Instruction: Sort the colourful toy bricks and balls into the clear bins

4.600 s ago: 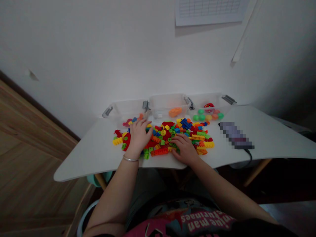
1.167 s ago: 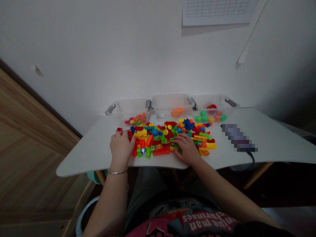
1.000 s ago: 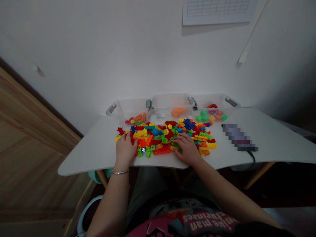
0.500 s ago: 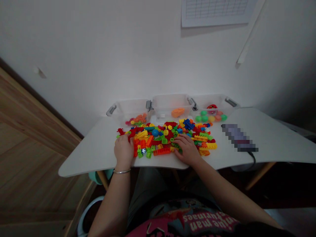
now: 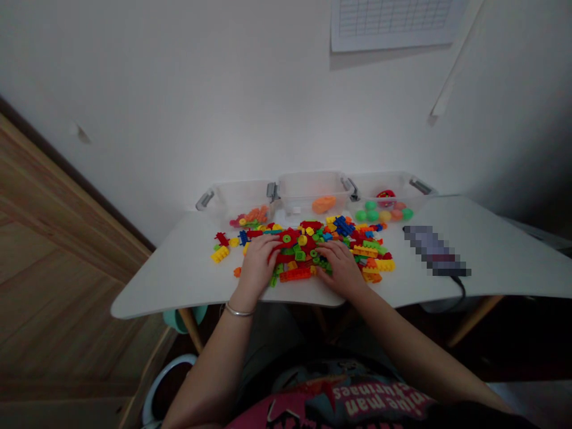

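Note:
My left hand (image 5: 259,262), with a silver bangle at the wrist, reaches over the left-middle part of a pile of plastic building bricks (image 5: 297,273). Its fingers are closed on the edge of a red brick with a green round centre (image 5: 286,239); the thumb side is partly hidden. At the pile's middle right, my right hand (image 5: 342,268) rests with fingers curved and apart from the thumb. Its fingertips are beside a green ring-shaped piece (image 5: 314,254), and no firm grip shows. Yellow, red, green and blue bricks surround both hands.
Along the wall stand three clear bins: the left bin (image 5: 241,193) holds pink and orange pieces, the middle bin (image 5: 308,183) an orange piece, the right bin (image 5: 364,185) coloured balls. A blurred-out device (image 5: 433,250) with a cable lies right on the white table (image 5: 156,280).
My left hand has moved right, and the red brick with the green centre has come along with it. Yellow and blue bricks now show at the pile's left end. My right hand has barely moved.

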`<move>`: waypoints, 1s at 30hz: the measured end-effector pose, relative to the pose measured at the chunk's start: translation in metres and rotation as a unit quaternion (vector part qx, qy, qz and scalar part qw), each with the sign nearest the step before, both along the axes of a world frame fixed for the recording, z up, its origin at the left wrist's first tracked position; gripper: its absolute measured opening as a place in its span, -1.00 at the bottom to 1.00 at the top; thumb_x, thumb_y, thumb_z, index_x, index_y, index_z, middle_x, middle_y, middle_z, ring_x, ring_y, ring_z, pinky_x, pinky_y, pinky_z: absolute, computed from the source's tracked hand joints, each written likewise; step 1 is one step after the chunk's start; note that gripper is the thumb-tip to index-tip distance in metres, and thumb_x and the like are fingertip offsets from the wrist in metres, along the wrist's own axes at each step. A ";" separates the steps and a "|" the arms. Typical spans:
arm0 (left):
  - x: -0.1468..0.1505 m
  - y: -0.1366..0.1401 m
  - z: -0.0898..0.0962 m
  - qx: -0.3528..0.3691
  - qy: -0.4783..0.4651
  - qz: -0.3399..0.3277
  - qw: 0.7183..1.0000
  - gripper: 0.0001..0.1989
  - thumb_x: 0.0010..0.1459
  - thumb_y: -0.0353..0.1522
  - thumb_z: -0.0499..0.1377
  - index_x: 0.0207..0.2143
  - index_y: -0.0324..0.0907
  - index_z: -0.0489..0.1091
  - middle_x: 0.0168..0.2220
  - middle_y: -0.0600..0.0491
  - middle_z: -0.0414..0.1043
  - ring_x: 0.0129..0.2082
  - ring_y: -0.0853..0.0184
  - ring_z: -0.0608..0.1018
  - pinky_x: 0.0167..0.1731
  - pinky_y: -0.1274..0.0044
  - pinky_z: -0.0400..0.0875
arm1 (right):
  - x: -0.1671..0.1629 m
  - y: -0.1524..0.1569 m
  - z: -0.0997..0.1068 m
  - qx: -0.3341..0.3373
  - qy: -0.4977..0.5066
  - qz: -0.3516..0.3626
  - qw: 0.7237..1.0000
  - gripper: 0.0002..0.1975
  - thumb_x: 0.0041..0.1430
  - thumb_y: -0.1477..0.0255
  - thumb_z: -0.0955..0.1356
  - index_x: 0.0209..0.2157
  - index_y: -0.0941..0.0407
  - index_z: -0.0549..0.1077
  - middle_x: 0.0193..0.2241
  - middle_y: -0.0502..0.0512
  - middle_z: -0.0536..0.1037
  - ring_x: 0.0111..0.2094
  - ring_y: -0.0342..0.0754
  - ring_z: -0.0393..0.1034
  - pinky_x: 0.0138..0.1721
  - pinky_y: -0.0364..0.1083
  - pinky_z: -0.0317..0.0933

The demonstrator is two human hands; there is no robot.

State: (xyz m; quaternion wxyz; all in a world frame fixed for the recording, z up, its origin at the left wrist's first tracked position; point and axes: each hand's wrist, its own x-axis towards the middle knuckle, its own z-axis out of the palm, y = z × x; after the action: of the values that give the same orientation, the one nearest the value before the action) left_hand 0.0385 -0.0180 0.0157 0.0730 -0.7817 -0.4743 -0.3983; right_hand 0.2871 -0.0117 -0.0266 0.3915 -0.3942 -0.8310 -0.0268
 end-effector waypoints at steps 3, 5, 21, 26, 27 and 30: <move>0.019 0.003 -0.001 0.016 0.015 -0.051 0.998 -0.84 0.23 -0.43 0.13 -0.21 -0.16 0.50 -0.09 -0.06 0.54 -0.05 0.21 0.52 -0.01 0.26 0.45 | -0.003 0.006 -0.001 -0.008 0.016 0.000 1.000 -0.59 0.19 0.32 0.32 0.07 0.11 0.36 0.02 0.24 0.48 0.08 0.15 0.32 0.19 0.23 0.14; 0.030 0.006 -0.004 0.020 0.013 -0.075 0.997 -0.85 0.22 -0.44 0.15 -0.20 -0.15 0.51 -0.09 -0.06 0.54 -0.05 0.21 0.52 -0.01 0.26 0.45 | -0.005 0.010 -0.006 -0.020 0.040 -0.014 0.999 -0.54 0.20 0.25 0.32 0.10 0.12 0.33 -0.01 0.27 0.50 0.05 0.18 0.35 0.16 0.26 0.15; 0.070 0.016 -0.022 -0.077 -0.169 -0.079 0.979 -0.57 0.02 -0.59 0.16 -0.08 -0.07 0.50 0.23 -0.05 0.24 0.26 0.13 0.26 0.27 0.15 0.12 | 0.001 0.025 -0.010 -0.066 0.177 -0.044 0.981 -0.48 0.08 0.16 0.41 0.04 0.08 0.41 -0.07 0.24 0.55 -0.05 0.21 0.42 0.05 0.27 0.27; 0.092 0.027 -0.016 -0.232 -0.633 -0.066 0.736 -0.55 0.04 -0.55 0.15 0.01 -0.11 0.38 0.23 -0.06 0.24 0.27 0.19 0.26 0.26 0.30 0.14 | -0.010 0.030 0.007 -0.078 0.187 -0.022 0.979 -0.47 0.11 0.26 0.42 0.10 0.07 0.36 0.00 0.24 0.51 0.01 0.16 0.41 0.05 0.20 0.30; 0.096 0.030 -0.013 -0.241 -0.683 -0.070 0.685 -0.60 0.07 -0.53 0.15 -0.02 -0.11 0.39 0.20 -0.05 0.28 0.23 0.22 0.31 0.23 0.35 0.21 | -0.013 0.031 0.011 -0.068 0.178 -0.011 0.982 -0.48 0.12 0.29 0.41 0.12 0.07 0.34 0.02 0.23 0.50 0.03 0.16 0.40 0.07 0.20 0.29; 0.103 0.037 0.001 -0.245 -0.761 -0.087 0.594 -0.78 0.16 -0.45 0.09 -0.14 -0.10 0.40 0.01 -0.01 0.43 0.05 0.34 0.47 0.05 0.48 0.38 | -0.019 0.031 0.023 -0.012 0.115 0.029 0.993 -0.51 0.19 0.42 0.36 0.16 0.06 0.31 0.07 0.20 0.47 0.09 0.11 0.36 0.12 0.17 0.27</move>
State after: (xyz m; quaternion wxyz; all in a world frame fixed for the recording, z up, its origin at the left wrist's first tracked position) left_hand 0.1412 0.0187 0.0162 -0.5436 -0.2204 -0.3666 -0.7222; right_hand 0.2677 0.0197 -0.0031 0.4804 -0.3751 -0.7918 0.0396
